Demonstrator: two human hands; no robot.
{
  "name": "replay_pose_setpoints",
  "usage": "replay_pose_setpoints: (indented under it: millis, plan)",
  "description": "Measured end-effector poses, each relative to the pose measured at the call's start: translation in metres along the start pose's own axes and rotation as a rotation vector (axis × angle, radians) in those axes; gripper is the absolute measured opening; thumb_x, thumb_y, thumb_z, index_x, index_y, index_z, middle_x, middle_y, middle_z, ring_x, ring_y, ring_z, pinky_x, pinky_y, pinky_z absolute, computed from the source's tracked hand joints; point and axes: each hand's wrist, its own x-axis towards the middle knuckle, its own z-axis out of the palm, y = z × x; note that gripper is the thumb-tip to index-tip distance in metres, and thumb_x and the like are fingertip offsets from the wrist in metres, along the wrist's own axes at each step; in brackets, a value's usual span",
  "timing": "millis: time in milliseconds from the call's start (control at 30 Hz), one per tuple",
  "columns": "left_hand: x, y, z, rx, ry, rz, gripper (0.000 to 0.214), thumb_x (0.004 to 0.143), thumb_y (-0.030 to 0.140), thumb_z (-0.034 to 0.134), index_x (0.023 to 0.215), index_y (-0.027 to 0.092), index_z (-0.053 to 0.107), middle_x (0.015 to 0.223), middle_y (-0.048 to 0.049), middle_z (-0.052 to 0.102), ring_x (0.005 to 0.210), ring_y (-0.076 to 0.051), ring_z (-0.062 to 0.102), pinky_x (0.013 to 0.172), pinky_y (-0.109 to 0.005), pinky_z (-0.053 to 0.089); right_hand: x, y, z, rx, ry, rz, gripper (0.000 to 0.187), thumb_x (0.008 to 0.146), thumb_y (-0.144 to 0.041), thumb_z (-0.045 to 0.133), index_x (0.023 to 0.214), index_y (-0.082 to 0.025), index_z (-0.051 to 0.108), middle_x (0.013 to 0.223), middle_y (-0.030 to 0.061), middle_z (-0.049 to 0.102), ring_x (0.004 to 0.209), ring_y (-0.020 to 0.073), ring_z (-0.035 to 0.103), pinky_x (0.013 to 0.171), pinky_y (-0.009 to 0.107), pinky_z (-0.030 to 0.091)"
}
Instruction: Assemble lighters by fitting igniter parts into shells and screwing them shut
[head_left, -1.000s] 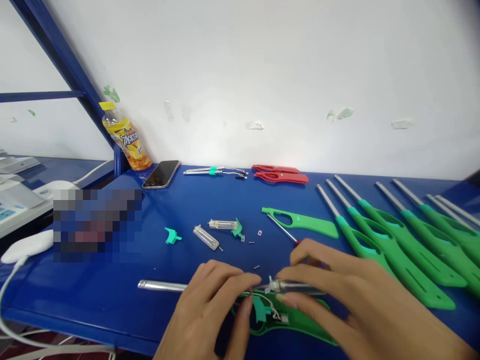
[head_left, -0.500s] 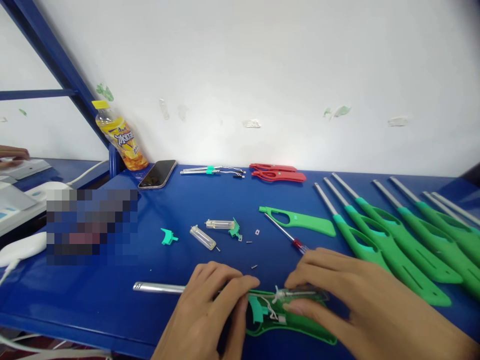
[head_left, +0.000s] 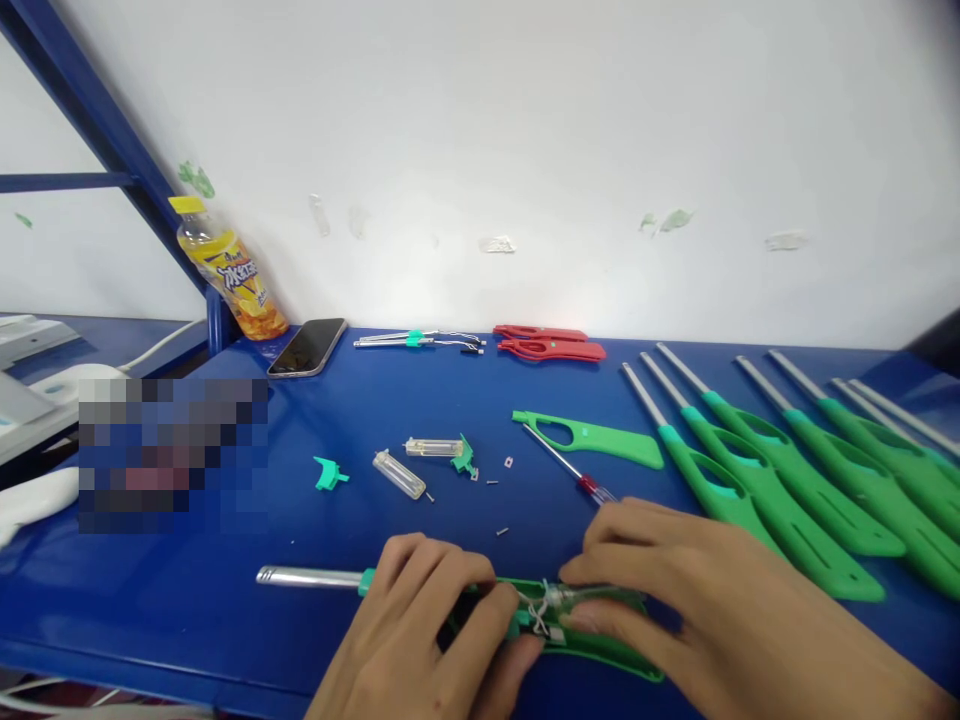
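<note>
The left hand (head_left: pixel 439 620) has been moved rightward over the open green plastic shell (head_left: pixel 619 655); its grip cannot be told. A clear plastic cartridge (head_left: pixel 568 595) is pinched there by the right hand (head_left: pixel 667 575). The shell is laid left-right on the blue tabletop (head_left: pixel 180 590), silver metal tube (head_left: pixel 311 578) pointing left.

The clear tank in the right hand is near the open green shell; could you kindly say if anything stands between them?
Nothing visible blocks the clear tank, which the right hand holds at the open green shell. White wires bunch by the tank's left end; whether any lie beneath is hidden.
</note>
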Motion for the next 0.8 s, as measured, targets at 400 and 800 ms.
replay_pose_setpoints:
  millis: [400, 800]
  plan:
    - [-0.0004, -0.0002, 0.0015, 0.012, -0.021, 0.026, 0.011, 0.105, 0.016, 0.063, 0.115, 0.018, 0.068, 0.099, -0.0046, 0.071, 0.081, -0.020, 0.069, 0.076, -0.038, 0.051, -0.0040, -0.0030, -0.0001, -0.016, 0.040, -0.056, 0.027, 0.102, -0.020, 0.064, 0.082, -0.030, 0.079, 0.082, -0.0018, 0.076, 0.065, 0.0139, 0.073, 0.061, 0.023, 0.057]
    - [0.0037, -0.0017, 0.0006, -0.009, -0.060, 0.025, 0.016, 0.110, 0.027, 0.056, 0.113, 0.022, 0.070, 0.095, -0.0048, 0.070, 0.074, -0.022, 0.061, 0.066, -0.035, 0.048, -0.0088, -0.0073, 0.0037, -0.070, -0.143, 0.099, 0.035, 0.092, -0.004, 0.068, 0.094, -0.036, 0.080, 0.093, -0.0034, 0.067, 0.073, 0.0139, 0.073, 0.061, 0.024, 0.056]
